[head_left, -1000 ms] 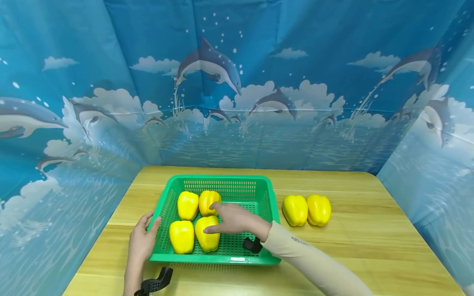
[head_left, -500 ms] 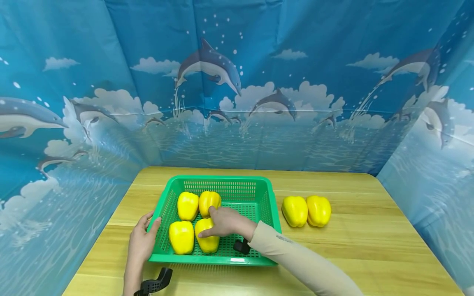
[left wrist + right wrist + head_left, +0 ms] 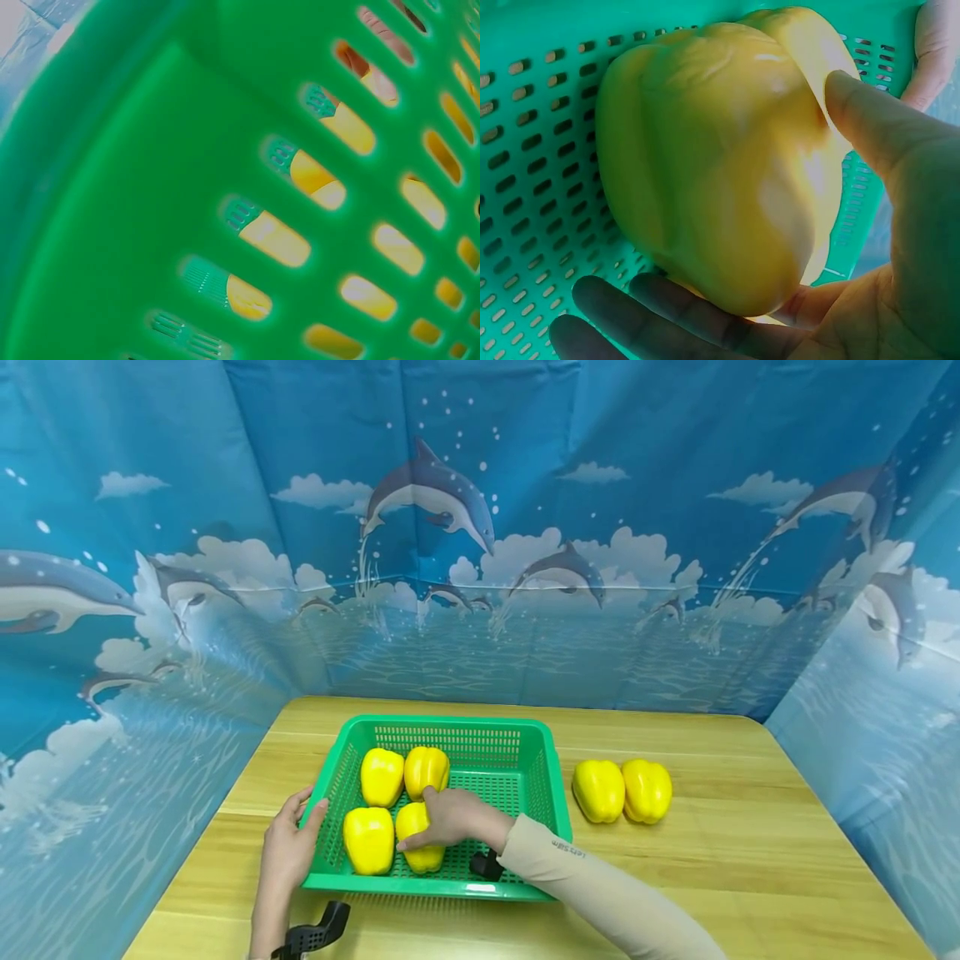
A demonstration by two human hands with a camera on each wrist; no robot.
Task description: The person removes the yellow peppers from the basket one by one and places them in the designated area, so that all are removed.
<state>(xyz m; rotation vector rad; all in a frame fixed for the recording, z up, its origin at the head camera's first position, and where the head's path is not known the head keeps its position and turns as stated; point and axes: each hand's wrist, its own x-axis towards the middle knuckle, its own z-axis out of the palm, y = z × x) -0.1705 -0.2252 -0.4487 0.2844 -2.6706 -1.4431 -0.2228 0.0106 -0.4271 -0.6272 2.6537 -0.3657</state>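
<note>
A green plastic basket (image 3: 487, 887) stands on the table, with several yellow bell peppers lying in its left half. My left hand (image 3: 291, 843) grips the basket's left rim, thumb over the inner side and fingers outside. My right hand (image 3: 450, 818) reaches in from the right and holds the front bell pepper (image 3: 420, 860), nearest the basket's middle. In the right wrist view the thumb lies along one side of this pepper and the fingers curl round the opposite side. Another bell pepper (image 3: 426, 768) lies just behind it, and a third pepper (image 3: 368, 843) to its left.
Two more yellow peppers (image 3: 597, 791) sit side by side on the wooden table (image 3: 735, 835), right of the basket. A blue dolphin-print curtain (image 3: 480, 635) surrounds the table at the back and sides. The slotted basket wall (image 3: 135, 202) fills the left wrist view.
My right hand has shifted slightly left and down, and its fingers have come round the front pepper. My left hand has stayed at the basket rim.
</note>
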